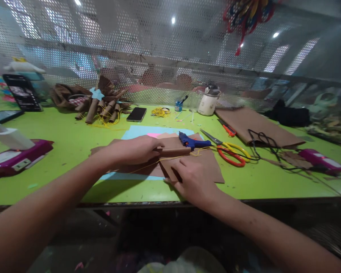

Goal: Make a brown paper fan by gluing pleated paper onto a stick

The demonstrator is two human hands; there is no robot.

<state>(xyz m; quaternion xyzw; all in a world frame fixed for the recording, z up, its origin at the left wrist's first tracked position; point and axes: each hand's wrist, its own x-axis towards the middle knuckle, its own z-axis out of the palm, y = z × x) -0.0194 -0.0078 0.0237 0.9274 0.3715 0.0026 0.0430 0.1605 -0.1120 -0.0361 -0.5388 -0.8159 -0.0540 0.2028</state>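
My left hand (140,149) is closed on the left end of a thin rolled brown paper tube (176,151). My right hand (196,180) sits just below it, thumb and fingers pinched on the near edge of a brown paper sheet (168,167). Yellow string (147,165) runs beneath the tube from my left wrist toward the right. More brown paper (213,167) lies under both hands, over light blue paper (133,131). A blue glue gun (193,142) rests on the paper just beyond the tube. Scissors with red and yellow handles (230,153) lie to its right.
Several brown paper rolls (102,110) are piled at the back left, near a phone (136,114). A purple power strip (19,157) stands at the left. Toward the back are yellow string (160,112) and a white bottle (207,102). Folded brown paper (261,125) and a black cord (263,138) lie right.
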